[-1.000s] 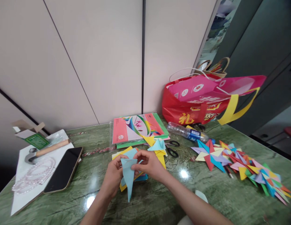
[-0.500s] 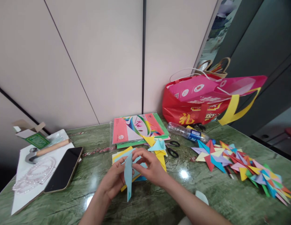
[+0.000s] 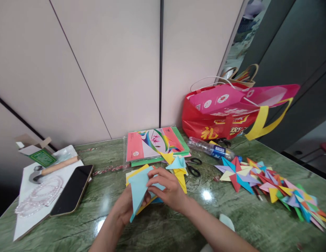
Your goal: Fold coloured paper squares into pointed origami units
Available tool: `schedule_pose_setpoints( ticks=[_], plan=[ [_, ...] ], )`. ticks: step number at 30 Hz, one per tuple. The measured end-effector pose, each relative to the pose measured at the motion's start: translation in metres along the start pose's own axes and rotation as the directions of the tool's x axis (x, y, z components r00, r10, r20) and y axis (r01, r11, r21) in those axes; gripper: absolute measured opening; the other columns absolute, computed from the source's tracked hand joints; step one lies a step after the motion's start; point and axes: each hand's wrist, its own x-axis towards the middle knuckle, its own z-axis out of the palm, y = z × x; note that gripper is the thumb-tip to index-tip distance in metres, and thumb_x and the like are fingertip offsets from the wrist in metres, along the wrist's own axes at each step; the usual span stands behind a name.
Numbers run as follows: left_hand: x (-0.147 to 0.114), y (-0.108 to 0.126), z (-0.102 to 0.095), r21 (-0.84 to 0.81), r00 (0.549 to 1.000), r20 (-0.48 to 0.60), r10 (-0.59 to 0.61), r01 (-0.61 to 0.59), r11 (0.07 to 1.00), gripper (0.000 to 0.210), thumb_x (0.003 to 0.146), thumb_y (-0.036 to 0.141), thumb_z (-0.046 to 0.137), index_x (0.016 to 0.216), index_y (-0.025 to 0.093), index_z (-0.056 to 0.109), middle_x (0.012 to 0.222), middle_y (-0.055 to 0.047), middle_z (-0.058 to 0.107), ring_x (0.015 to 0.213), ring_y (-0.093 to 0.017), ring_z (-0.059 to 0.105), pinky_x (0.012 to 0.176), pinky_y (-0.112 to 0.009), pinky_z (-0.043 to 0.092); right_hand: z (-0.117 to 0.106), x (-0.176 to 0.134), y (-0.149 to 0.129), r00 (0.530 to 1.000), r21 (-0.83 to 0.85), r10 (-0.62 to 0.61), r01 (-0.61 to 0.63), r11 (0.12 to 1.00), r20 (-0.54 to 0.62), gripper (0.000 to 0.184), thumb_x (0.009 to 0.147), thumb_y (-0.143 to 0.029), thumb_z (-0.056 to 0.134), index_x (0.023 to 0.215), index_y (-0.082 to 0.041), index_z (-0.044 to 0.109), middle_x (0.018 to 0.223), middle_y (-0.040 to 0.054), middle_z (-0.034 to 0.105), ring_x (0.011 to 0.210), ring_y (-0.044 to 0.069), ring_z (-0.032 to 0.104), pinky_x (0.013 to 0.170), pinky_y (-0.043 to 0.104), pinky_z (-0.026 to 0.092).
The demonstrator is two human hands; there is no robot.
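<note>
**Light-blue folded paper point(image 3: 138, 187) held up between the two hands**

Head view, position of the paper: The paper is raised above the table point(image 3: 107, 190), with one broad face toward the camera and a narrow tip pointing down and to the left. The left hand point(image 3: 124, 206) is behind and below it. Its fingers are closed in from the rear and support the paper; most of them are hidden, and a few fingertips show past the right edge. The right hand point(image 3: 168, 189) is at the upper right edge. Its fingers are bent, with a gap between thumb and forefinger, and the fingertips meet the edge of the paper. Whether they pinch it cannot be determined.

Head view, surroundings: Loose yellow sheets point(image 3: 137, 172) lie behind and beneath the paper. Yellow folded pieces point(image 3: 180, 178) lie just beyond the right hand. A paper star point(image 3: 236, 174) lies well apart, to the right.

Head view, change from the earlier frames: Half a second ago, the paper is turned nearly edge-on, with its tip straight down; now the broad face is exposed. The left hand, previously visible beside the paper, is now partly covered by it. The paper star remains in place.
</note>
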Motion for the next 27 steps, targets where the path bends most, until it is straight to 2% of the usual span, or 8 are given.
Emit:
schedule_pose_setpoints(
  ticks=[3, 6, 11, 15, 20, 24, 27],
  plan=[
    [-0.002, -0.001, 0.001, 0.097, 0.995, 0.058, 0.079, -0.085, 0.992, 0.014, 0.067, 0.025, 0.059, 0.063, 0.011, 0.062, 0.042, -0.001, 0.056, 0.038, -0.009, 0.047, 0.037, -0.017, 0.035, 0.000, -0.001, -0.001, 0.996, 0.005, 0.093, -0.093, 0.996, -0.016, 0.015, 0.075, -0.020, 0.060, 0.089, -0.019, 0.058, 0.087, 0.0053, 0.062, 0.082, 0.016, 0.058, 0.075, 0.029, 0.047],
    [-0.004, -0.001, 0.002, 0.121, 0.984, 0.106, 0.141, -0.154, 0.981, 0.014, 0.064, 0.027, 0.063, 0.064, 0.013, 0.061, 0.044, 0.001, 0.054, 0.040, -0.008, 0.046, 0.039, -0.018, 0.035, 0.000, -0.001, -0.002, 0.985, 0.042, 0.170, -0.170, 0.985, 0.000, 0.024, 0.072, -0.020, 0.063, 0.095, -0.019, 0.055, 0.086, 0.0039, 0.063, 0.081, 0.015, 0.058, 0.074, 0.027, 0.046],
    [-0.005, -0.002, 0.006, 0.225, 0.968, 0.101, 0.231, -0.249, 0.942, 0.010, 0.062, 0.022, 0.066, 0.066, 0.014, 0.060, 0.051, 0.002, 0.054, 0.048, -0.011, 0.049, 0.041, -0.019, 0.038, -0.001, 0.002, -0.004, 0.986, 0.135, 0.155, -0.163, 0.977, 0.067, 0.010, 0.078, -0.020, 0.056, 0.088, -0.018, 0.059, 0.085, 0.0042, 0.062, 0.079, 0.015, 0.057, 0.074, 0.026, 0.044],
    [-0.004, -0.002, 0.006, 0.314, 0.943, 0.067, 0.325, -0.329, 0.891, 0.009, 0.065, 0.023, 0.062, 0.062, 0.014, 0.061, 0.056, 0.000, 0.056, 0.053, -0.013, 0.051, 0.044, -0.021, 0.042, -0.001, 0.003, -0.003, 0.985, 0.138, 0.173, -0.174, 0.975, 0.018, 0.005, 0.079, -0.022, 0.054, 0.080, -0.018, 0.058, 0.075, 0.0020, 0.059, 0.072, 0.014, 0.054, 0.069, 0.025, 0.042],
    [-0.002, 0.004, -0.002, 0.415, 0.941, 0.062, 0.333, -0.328, 0.848, 0.007, 0.065, 0.021, 0.063, 0.064, 0.014, 0.062, 0.057, 0.000, 0.059, 0.052, -0.012, 0.052, 0.049, -0.023, 0.044, -0.002, 0.002, 0.002, 0.967, 0.149, 0.255, -0.252, 0.956, -0.002, 0.010, 0.082, -0.024, 0.049, 0.080, -0.017, 0.057, 0.074, 0.0018, 0.055, 0.068, 0.012, 0.052, 0.063, 0.023, 0.042],
    [-0.002, 0.009, -0.007, 0.374, 0.919, 0.005, 0.395, -0.368, 0.851, 0.007, 0.062, 0.020, 0.065, 0.062, 0.014, 0.062, 0.055, 0.001, 0.060, 0.052, -0.012, 0.052, 0.052, -0.022, 0.043, -0.003, 0.002, 0.005, 0.919, 0.267, 0.390, -0.392, 0.880, 0.064, 0.017, 0.085, -0.030, 0.045, 0.089, -0.018, 0.055, 0.077, 0.0013, 0.054, 0.059, 0.009, 0.054, 0.053, 0.020, 0.044],
    [-0.003, 0.014, -0.008, 0.252, 0.903, -0.071, 0.424, -0.395, 0.884, 0.025, 0.066, 0.036, 0.064, 0.059, 0.013, 0.061, 0.053, 0.000, 0.060, 0.051, -0.012, 0.053, 0.052, -0.023, 0.043, -0.003, 0.001, 0.008, 0.886, 0.312, 0.448, -0.463, 0.830, 0.123, 0.021, 0.085, -0.032, 0.043, 0.098, -0.019, 0.054, 0.073, -0.0002, 0.055, 0.056, 0.009, 0.056, 0.051, 0.019, 0.046]
  ],
)
